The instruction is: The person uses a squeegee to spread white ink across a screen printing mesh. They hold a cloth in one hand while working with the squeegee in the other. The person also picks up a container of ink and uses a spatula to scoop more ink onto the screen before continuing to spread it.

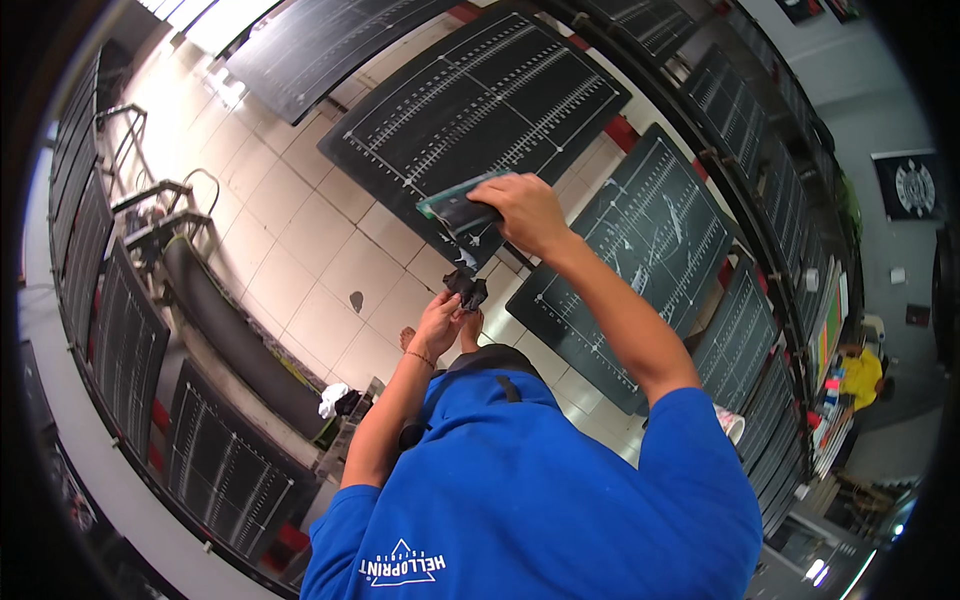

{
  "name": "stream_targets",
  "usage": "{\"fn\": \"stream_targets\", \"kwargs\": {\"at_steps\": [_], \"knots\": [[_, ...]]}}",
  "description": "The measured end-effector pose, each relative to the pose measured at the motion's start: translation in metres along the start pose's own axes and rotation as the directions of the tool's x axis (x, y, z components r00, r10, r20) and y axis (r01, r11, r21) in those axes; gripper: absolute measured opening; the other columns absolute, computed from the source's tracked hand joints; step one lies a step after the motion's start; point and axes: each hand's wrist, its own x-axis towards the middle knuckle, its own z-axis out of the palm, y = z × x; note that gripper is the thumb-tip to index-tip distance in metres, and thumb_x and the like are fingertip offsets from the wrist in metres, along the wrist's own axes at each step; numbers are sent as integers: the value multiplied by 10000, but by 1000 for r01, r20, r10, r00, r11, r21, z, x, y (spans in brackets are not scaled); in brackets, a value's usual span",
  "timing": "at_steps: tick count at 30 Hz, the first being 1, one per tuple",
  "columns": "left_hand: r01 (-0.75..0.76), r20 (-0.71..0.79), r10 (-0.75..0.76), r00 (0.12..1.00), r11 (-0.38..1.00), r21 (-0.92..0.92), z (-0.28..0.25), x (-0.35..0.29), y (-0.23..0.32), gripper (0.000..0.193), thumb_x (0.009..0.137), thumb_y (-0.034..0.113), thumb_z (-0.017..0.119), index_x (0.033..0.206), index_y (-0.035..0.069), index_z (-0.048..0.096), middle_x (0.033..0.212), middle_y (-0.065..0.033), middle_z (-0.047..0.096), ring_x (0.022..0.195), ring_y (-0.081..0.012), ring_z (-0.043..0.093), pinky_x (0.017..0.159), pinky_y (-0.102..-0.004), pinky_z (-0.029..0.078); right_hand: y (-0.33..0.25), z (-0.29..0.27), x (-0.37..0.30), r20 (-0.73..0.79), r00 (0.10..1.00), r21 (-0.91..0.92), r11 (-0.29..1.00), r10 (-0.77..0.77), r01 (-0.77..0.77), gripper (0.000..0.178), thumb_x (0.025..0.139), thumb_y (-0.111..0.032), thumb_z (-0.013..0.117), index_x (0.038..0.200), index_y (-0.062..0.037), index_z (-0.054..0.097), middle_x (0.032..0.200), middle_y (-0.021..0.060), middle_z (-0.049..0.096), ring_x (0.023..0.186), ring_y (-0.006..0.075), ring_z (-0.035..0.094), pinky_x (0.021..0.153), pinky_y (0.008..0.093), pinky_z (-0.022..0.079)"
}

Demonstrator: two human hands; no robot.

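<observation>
My right hand (527, 212) is raised ahead of me over a black printing pallet (420, 120) marked with white rulers and a grid. Its fingers are closed on the near end of a dark flat rectangular tool with a green edge (455, 203), which looks like a squeegee. The tool hangs over the pallet's near corner; whether it touches the surface I cannot tell. Lower down, my left hand (438, 325) pinches a crumpled black cloth (466, 290) just below that corner. Whitish smears (465, 258) show between the tool and the cloth.
A second pallet (600, 290) with whitish patches stands close at my right. More pallets (235, 455) line both sides along curved rails. Left of me runs a long dark padded roll (235, 330) with a white cloth (333, 400) at its end. A person in yellow (860, 375) is far right.
</observation>
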Motion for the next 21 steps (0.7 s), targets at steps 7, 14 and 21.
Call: {"fn": "stream_targets", "kwargs": {"at_steps": [7,14,21], "knots": [[-39,-75,35,997,998,-45,13,0,-14,317,1029,122,503,1325,14,465,1246,-74,602,1142,-201,607,1021,-390,500,9,34,-2,42,977,-36,977,-207,209,238,807,-70,580,988,-154,710,967,-9,702,971,188,658,851,355,455],[-106,-94,96,991,988,-111,40,5,-14,343,1028,110,497,1356,23,451,974,-18,567,818,-113,563,949,-359,500,10,6,-57,171,952,-17,965,-256,262,272,801,-62,583,1027,-155,704,1012,-21,695,994,160,647,862,346,437],[-91,-147,71,986,987,-129,57,9,-16,339,1010,83,505,1337,-2,468,905,4,500,750,-92,469,891,-339,499,24,-24,-74,370,896,-51,957,-247,285,384,713,-8,659,1056,-174,705,1071,-31,705,1039,168,650,887,345,441]]}}
